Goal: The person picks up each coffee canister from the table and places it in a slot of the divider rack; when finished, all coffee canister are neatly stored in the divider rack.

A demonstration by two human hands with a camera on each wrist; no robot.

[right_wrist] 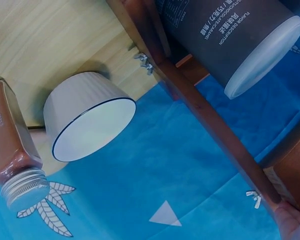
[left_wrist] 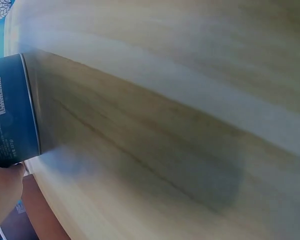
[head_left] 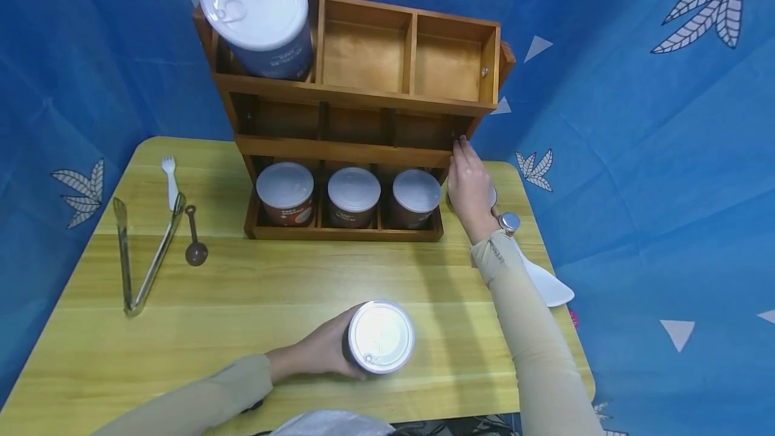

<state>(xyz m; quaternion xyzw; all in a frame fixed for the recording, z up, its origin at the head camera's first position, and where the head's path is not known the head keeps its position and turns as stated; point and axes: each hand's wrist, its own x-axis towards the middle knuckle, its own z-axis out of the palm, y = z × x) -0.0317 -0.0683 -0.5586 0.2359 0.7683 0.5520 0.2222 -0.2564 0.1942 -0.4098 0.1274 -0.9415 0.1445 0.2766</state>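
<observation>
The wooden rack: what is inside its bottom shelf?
Three cans with pale lids stand inside the wooden rack, one per compartment. Their lower halves are covered by the front rail.

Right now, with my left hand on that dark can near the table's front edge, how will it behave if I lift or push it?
The can looks rigid, so the left hand shouldn't dent it. Its smooth wall may be slippery. Standing upright, it would probably slide rather than roll, though it's tall enough to tip.

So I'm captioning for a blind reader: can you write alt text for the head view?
A left hand grips a can on a yellow table, while the right hand touches a wooden rack holding four cans. Tongs lie at left.
</observation>
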